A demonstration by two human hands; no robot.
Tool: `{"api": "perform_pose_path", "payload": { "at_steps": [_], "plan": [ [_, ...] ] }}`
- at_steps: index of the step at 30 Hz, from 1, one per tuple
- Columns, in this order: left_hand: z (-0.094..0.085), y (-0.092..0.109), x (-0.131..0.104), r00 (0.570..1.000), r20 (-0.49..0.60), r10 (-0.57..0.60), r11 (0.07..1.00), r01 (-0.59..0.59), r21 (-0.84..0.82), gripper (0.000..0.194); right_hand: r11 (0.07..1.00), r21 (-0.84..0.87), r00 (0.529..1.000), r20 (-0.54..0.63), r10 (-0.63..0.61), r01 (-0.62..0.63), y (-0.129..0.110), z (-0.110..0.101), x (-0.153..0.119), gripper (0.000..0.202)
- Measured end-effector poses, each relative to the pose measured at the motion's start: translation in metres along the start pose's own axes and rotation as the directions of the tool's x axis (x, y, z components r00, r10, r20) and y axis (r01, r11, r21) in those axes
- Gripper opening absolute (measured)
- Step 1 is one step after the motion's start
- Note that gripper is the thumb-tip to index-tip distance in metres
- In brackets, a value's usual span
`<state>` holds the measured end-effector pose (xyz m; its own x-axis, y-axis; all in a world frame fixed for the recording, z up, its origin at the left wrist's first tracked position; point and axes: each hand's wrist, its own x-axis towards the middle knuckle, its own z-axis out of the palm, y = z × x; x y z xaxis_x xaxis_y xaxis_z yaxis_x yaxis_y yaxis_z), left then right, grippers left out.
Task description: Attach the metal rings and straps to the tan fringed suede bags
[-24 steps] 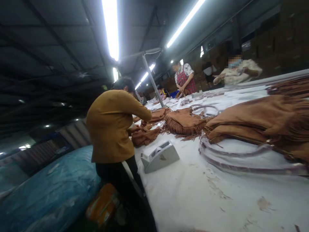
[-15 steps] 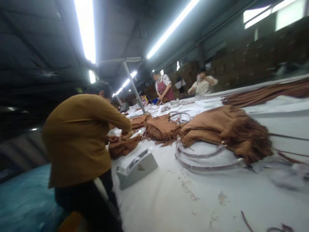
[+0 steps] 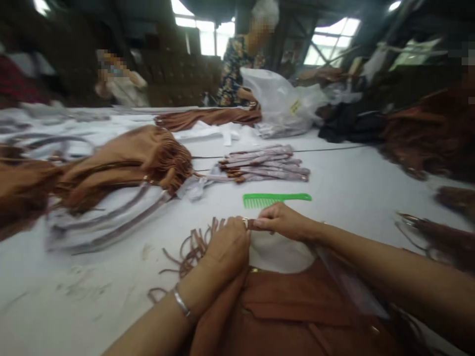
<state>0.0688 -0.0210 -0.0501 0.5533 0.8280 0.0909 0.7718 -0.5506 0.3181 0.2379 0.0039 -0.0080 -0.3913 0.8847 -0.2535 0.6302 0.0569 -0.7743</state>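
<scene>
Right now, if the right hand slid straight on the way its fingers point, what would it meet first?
The right hand points leftward, so it would meet the left hand first; their fingertips look almost touching at the bag's fringe.

Dim room, bright backlit windows, blurred and stretched edges.

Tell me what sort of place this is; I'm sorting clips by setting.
Probably a bag workshop: fringed bags lie heaped on a long table, straps are stacked by a comb, and other people work nearby.
</scene>
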Motion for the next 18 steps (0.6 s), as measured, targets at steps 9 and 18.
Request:
{"api": "perform_pose_path", "payload": {
  "at_steps": [9, 18],
  "plan": [
    [-0.007, -0.009, -0.003, 0.997, 0.022, -0.071, 0.987, 0.074, -0.142, 0.024, 0.995, 0.1, 0.997, 0.075, -0.028, 0.02, -0.002, -0.021, -0.012, 0.029],
    [-0.005, -0.015, 0.004, 0.97, 0.149, -0.189, 0.97, 0.208, -0.123, 0.034, 0.991, -0.129, 0.982, 0.188, -0.002, 0.027, -0.008, -0.04, 0.004, 0.031]
  ]
}}
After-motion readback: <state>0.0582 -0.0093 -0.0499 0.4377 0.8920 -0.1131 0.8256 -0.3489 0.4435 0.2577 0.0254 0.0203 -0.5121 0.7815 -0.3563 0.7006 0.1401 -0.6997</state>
